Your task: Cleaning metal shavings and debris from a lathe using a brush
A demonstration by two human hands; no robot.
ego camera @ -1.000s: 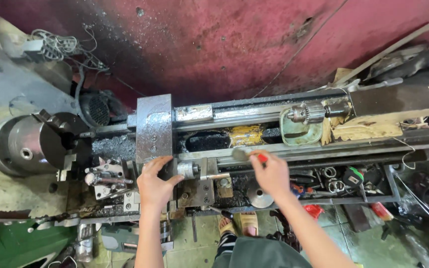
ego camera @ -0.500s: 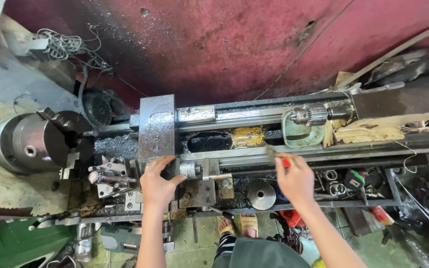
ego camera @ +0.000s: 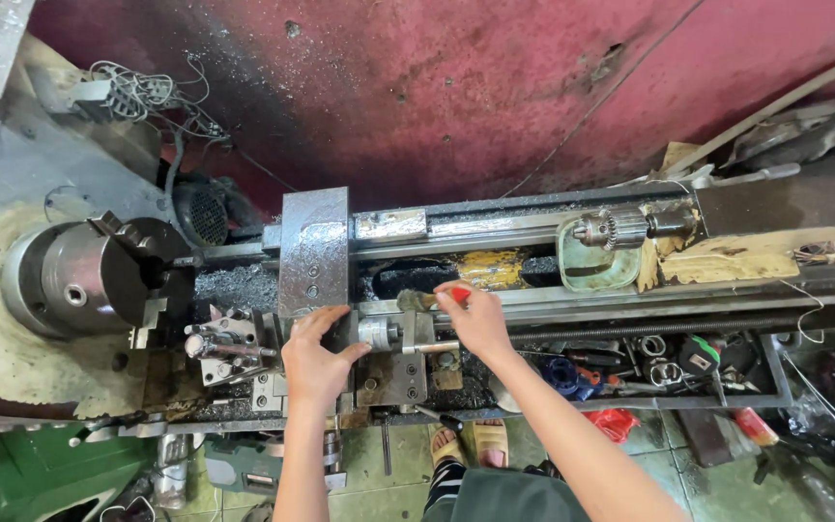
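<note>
Lathe bed (ego camera: 495,227): right hand (ego camera: 475,319) now leftward

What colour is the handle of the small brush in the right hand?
Red; the small brush's handle shows at the right hand in the head view.

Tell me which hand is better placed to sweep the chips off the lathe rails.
Probably the right hand: it already grips the red-handled brush, bristles on the rail. The left hand holds no tool and rests on the carriage.
</note>
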